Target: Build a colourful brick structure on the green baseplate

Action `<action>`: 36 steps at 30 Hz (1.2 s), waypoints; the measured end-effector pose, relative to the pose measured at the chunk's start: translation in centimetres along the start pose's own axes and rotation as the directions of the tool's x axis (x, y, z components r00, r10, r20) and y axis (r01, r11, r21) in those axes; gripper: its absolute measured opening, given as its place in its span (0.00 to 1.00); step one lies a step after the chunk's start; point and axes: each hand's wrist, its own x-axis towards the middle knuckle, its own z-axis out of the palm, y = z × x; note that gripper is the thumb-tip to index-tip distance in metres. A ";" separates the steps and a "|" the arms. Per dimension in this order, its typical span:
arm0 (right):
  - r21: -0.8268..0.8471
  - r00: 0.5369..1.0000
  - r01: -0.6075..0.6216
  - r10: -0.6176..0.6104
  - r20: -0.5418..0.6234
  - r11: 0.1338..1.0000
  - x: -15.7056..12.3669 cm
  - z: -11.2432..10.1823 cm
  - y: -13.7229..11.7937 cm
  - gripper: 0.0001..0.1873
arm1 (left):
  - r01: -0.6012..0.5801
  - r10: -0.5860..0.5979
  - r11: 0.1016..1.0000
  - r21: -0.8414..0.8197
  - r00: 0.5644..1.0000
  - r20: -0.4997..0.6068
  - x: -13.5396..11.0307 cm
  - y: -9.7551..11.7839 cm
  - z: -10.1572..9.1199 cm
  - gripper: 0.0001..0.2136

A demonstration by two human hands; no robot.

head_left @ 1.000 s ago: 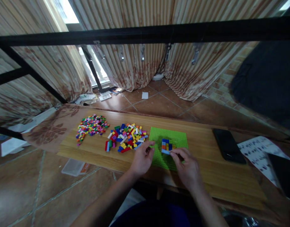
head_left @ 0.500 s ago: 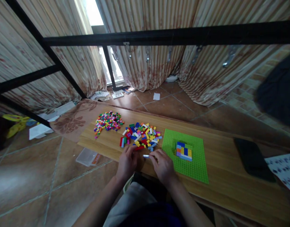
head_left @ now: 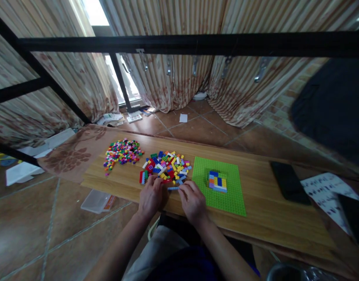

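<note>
My right hand (head_left: 193, 199) pinches a light blue brick (head_left: 172, 188) by its right end, just above the near edge of the table. Left of it my left hand (head_left: 151, 195) has its fingers closed together, close to the brick's other end; what lies between them, if anything, is hidden. A heap of larger bricks (head_left: 170, 166) in many colours lies right beyond both hands, with red pieces by the left fingertips. To the right, a green baseplate (head_left: 226, 205) carries a small block of joined bricks (head_left: 217, 182) in blue, yellow, white, orange and light blue.
A pile of tiny coloured bricks (head_left: 122, 152) sits at the left of the wooden table (head_left: 255, 187). A dark flat tablet-like object (head_left: 289, 182) and a printed sheet (head_left: 325, 195) lie at the right. A clear plastic box (head_left: 94, 201) is on the floor.
The brick in my right hand has turned: its pale hollow underside showed before, now a light blue side does. My view has swung right. Both hands remain close together.
</note>
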 end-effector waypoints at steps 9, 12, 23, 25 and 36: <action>0.141 0.998 -0.039 0.045 -0.039 0.989 0.1 -2.4 -1.3 0.12 | 0.013 -0.015 0.994 -0.113 1.000 -0.015 0.8 0.8 -1.2 0.07; 0.164 0.997 -0.056 0.065 -0.047 0.985 0.0 -3.4 -1.5 0.13 | 0.002 -0.003 0.970 -0.242 1.000 -0.006 0.6 2.1 -2.1 0.06; 0.218 0.988 -0.106 0.128 -0.086 0.970 -1.1 -7.2 0.2 0.13 | 0.114 0.094 0.639 -0.761 0.970 0.224 0.3 7.7 -1.5 0.09; 0.193 0.987 -0.096 0.118 -0.111 0.976 -1.2 -7.8 0.4 0.11 | 0.192 0.087 0.569 -0.799 0.953 0.291 0.4 8.2 -0.8 0.10; 0.177 0.973 -0.181 0.201 -0.108 0.968 -2.4 -10.8 3.5 0.09 | 0.236 0.177 0.484 -0.842 0.916 0.359 1.4 12.0 0.2 0.13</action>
